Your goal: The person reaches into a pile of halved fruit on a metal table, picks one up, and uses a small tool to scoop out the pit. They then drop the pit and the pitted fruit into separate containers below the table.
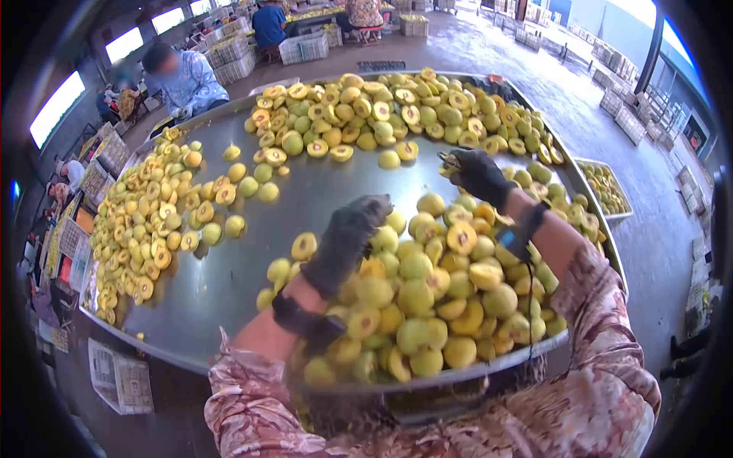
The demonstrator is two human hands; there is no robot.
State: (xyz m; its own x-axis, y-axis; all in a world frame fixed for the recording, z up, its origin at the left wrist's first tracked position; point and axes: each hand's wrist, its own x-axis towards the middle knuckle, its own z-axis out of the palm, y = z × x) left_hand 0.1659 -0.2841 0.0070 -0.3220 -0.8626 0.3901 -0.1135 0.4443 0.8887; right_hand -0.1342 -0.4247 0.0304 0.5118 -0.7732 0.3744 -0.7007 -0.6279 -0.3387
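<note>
My left hand [353, 238], in a dark glove, is over the near heap of yellow-green stone fruit [416, 296]. Its fingers curl downward and look closed, but what they hold, if anything, is hidden. Farther right, my right hand [479, 175], gloved too, is closed around a small metal tool [449, 159] whose tip shows past the fingers. A bit of yellow fruit shows just below that tip. Many fruits in the near heap are whole or cut, and a halved one [462, 237] shows its brown pit side up.
The metal table [305, 191] has a raised rim and carries a far heap [366, 114] and a left heap [145, 221] of fruit. A co-worker [183, 80] is at the far left corner. Crates stand on the floor, including a white crate [122, 378] and a fruit-filled crate [603, 187].
</note>
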